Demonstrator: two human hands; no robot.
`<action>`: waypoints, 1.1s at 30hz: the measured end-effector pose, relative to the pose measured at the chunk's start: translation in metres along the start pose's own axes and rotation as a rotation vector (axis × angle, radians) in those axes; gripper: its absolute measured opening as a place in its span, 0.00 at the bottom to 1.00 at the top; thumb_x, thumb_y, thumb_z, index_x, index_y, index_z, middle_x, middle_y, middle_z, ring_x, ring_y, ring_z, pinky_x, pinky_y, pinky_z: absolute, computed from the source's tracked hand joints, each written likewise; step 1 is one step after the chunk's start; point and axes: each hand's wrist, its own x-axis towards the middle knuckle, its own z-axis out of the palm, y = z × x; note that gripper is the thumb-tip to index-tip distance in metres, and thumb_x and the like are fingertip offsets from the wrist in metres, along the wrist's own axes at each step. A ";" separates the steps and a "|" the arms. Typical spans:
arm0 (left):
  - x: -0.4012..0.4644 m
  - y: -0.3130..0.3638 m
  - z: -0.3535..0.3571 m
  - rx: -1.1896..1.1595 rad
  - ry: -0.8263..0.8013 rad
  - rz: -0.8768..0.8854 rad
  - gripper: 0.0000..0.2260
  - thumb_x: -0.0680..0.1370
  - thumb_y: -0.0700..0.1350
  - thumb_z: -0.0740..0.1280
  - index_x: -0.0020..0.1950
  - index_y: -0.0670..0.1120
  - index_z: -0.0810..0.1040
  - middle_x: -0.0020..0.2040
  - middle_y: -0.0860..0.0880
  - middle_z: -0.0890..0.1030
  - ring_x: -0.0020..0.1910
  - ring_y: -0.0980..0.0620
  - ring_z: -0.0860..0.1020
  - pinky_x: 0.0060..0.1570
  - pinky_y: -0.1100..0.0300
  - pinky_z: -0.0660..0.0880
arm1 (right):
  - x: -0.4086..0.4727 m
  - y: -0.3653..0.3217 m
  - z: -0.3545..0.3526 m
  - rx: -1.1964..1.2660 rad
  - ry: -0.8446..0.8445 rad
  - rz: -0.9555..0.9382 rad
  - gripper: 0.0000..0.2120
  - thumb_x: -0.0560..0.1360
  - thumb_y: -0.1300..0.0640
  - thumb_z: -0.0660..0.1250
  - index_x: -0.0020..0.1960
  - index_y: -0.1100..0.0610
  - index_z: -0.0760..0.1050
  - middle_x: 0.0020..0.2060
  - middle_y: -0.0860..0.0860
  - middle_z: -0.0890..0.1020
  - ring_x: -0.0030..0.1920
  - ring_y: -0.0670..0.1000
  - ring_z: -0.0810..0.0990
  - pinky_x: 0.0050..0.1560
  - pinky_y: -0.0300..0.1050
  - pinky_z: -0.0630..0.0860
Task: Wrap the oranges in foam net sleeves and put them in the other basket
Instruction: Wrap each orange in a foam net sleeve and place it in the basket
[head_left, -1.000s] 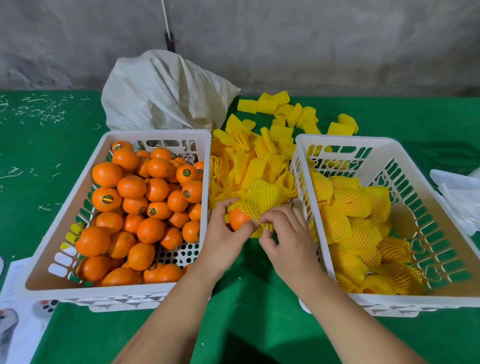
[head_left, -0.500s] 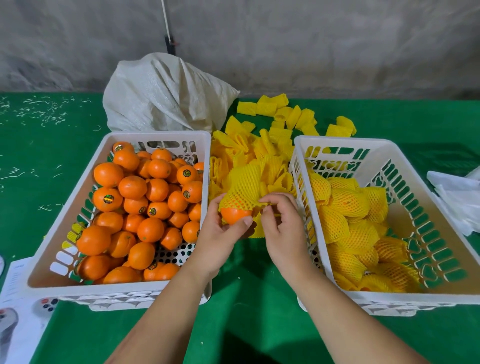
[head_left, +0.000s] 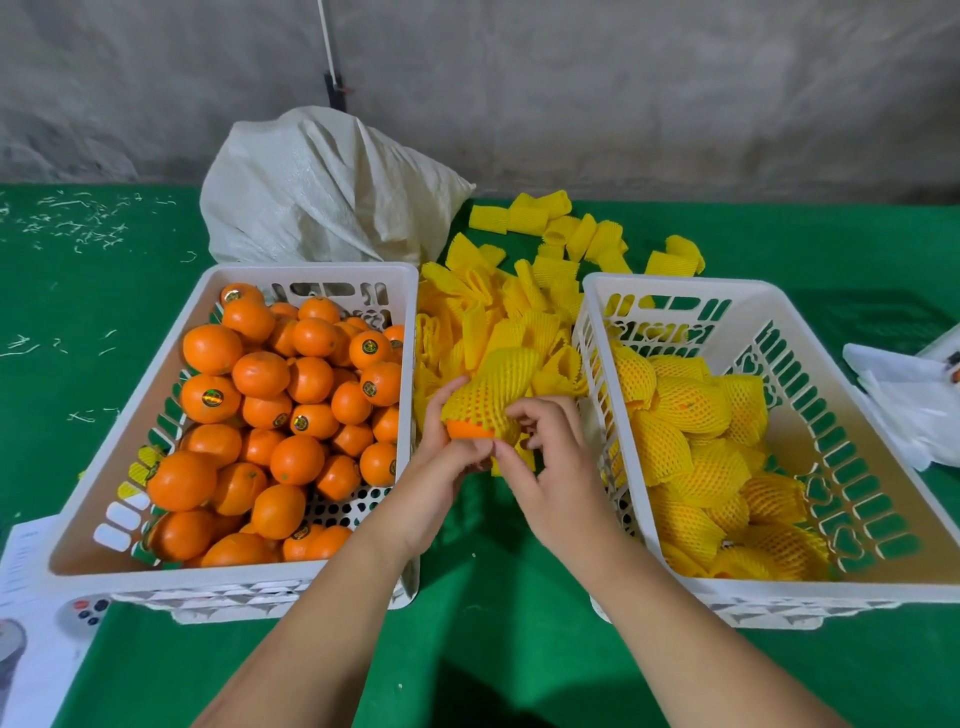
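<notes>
Two white baskets stood on the green table (head_left: 498, 649), and between them both hands worked on one orange (head_left: 464, 429). The left hand (head_left: 434, 480) cupped the fruit from below with its fingers curled round it, while the right hand (head_left: 558, 480) pinched the lower edge of the yellow net sleeve (head_left: 491, 387) drawn over most of the orange; only a strip of bare peel showed at the bottom. The orange was held above the table in the gap between the baskets, nearer the left basket (head_left: 156, 364) than the right one. The left basket held some forty bare oranges (head_left: 260, 415), too heaped to count exactly, several bearing small round stickers. The right basket (head_left: 857, 415) held about a dozen wrapped oranges (head_left: 691, 441) piled against the wall facing the left basket. Behind the held orange lay a heap of loose sleeves (head_left: 519, 296), too many to count, spilling toward the far edge. One pale sack (head_left: 322, 192) sat behind the left basket. White sheets (head_left: 904, 395) lay beyond the right basket, and one printed paper (head_left: 31, 623) lay at the left basket's near corner.
</notes>
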 end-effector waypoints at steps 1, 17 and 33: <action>-0.002 0.001 -0.003 0.011 -0.035 0.016 0.34 0.74 0.39 0.74 0.76 0.55 0.67 0.66 0.46 0.81 0.65 0.41 0.79 0.60 0.51 0.79 | 0.003 0.000 -0.002 -0.006 0.034 -0.014 0.12 0.80 0.59 0.69 0.62 0.59 0.76 0.57 0.44 0.71 0.55 0.40 0.73 0.56 0.33 0.73; -0.012 0.008 0.000 0.013 0.094 0.093 0.32 0.69 0.48 0.76 0.69 0.49 0.66 0.57 0.41 0.78 0.52 0.46 0.80 0.47 0.57 0.79 | 0.002 -0.011 -0.004 -0.151 -0.028 0.030 0.18 0.78 0.62 0.71 0.67 0.60 0.75 0.59 0.51 0.75 0.57 0.48 0.75 0.55 0.45 0.77; -0.003 -0.003 -0.012 0.201 0.051 0.089 0.35 0.70 0.45 0.78 0.72 0.62 0.67 0.67 0.46 0.77 0.65 0.46 0.79 0.62 0.50 0.79 | -0.002 -0.007 0.003 -0.143 -0.057 0.002 0.10 0.73 0.66 0.72 0.52 0.60 0.75 0.48 0.47 0.71 0.45 0.47 0.71 0.43 0.45 0.73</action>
